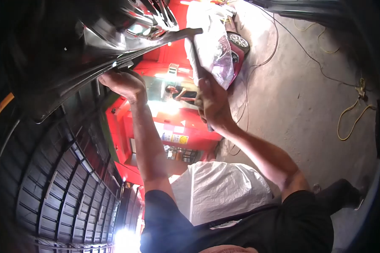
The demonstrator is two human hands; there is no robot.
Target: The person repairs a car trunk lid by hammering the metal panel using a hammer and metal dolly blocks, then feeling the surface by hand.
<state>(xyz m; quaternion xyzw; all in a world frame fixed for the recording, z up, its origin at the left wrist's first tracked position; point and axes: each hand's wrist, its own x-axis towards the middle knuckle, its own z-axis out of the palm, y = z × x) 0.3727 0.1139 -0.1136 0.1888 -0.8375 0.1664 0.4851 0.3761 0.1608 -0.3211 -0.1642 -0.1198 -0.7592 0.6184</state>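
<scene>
Head view: my right grip (pixel 214 102) holds a dark T-shaped hammer (pixel 195 55); left grip (pixel 124 85), contents unclear, adjoins the glossy black panel (pixel 67 76) at left; work seems underway, completion unconfirmed.

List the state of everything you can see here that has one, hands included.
Left hand: at the dark panel's edge, fingers partly hidden
Right hand: closed around the hammer's handle
Hammer: gripped, contact with panel unclear
Dark panel: glossy
Red car: partly covered
Plastic sheet: draped over the car
Pale cover: wrinkled
Yellow cord: bunched, with a loop on the floor
</scene>
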